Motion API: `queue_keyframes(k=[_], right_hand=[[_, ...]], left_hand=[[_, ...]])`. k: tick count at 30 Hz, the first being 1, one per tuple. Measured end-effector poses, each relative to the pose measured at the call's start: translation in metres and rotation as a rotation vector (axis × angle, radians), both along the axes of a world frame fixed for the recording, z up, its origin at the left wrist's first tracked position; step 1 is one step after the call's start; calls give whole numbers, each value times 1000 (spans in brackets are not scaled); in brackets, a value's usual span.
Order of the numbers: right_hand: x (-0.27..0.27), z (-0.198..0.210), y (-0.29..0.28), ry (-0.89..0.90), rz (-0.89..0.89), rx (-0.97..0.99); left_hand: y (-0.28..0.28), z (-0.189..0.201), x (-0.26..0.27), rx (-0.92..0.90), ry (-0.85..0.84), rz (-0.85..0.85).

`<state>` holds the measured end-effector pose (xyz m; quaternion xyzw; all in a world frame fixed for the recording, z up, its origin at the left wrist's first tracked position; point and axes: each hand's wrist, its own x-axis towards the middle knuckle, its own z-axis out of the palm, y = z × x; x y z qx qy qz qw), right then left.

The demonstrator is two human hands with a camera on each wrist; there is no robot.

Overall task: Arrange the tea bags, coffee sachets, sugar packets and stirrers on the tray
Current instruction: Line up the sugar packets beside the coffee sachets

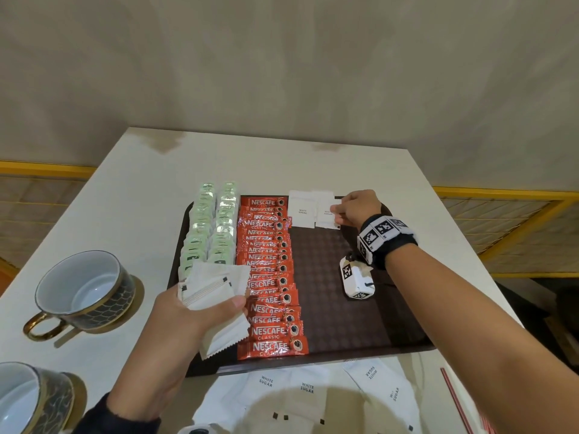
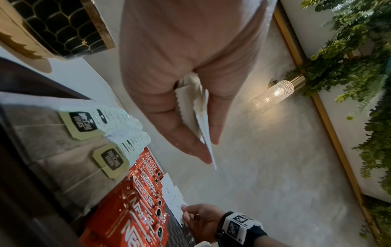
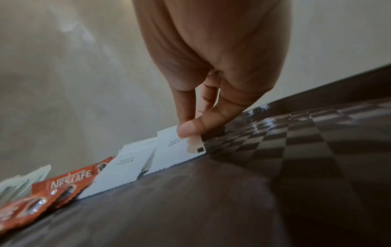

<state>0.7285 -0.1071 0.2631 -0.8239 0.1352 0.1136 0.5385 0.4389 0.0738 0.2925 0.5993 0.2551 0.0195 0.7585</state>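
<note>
While the left grip (image 1: 188, 311) clutches spare sugar packets (image 1: 216, 289), only the wrist view shows the right grip (image 3: 190, 128) pinching one packet (image 3: 180, 150).

Tea bags (image 1: 208, 227), coffee sachets (image 1: 269, 270), 2 sugar packets (image 1: 302, 209) rowed on tray (image 1: 344, 308).

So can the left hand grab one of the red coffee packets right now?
Probably not: the left hand already grips a stack of sugar packets. The coffee sachets lie uncovered beside it, so the path is free.
</note>
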Motion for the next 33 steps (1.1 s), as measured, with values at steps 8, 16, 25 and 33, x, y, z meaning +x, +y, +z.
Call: queue_keyframes(k=[8, 16, 25, 33], right_hand=[[2, 4, 8, -52, 62, -64], [3, 3, 10, -53, 89, -96], [0, 10, 2, -307, 294, -421], [-8, 5, 47, -614, 909, -959]], left_hand=[[-3, -1, 2, -16, -2, 8], [-3, -4, 1, -46, -8, -12], [-6, 7, 1, -238, -24, 10], [-9, 0, -4, -202, -14, 4]])
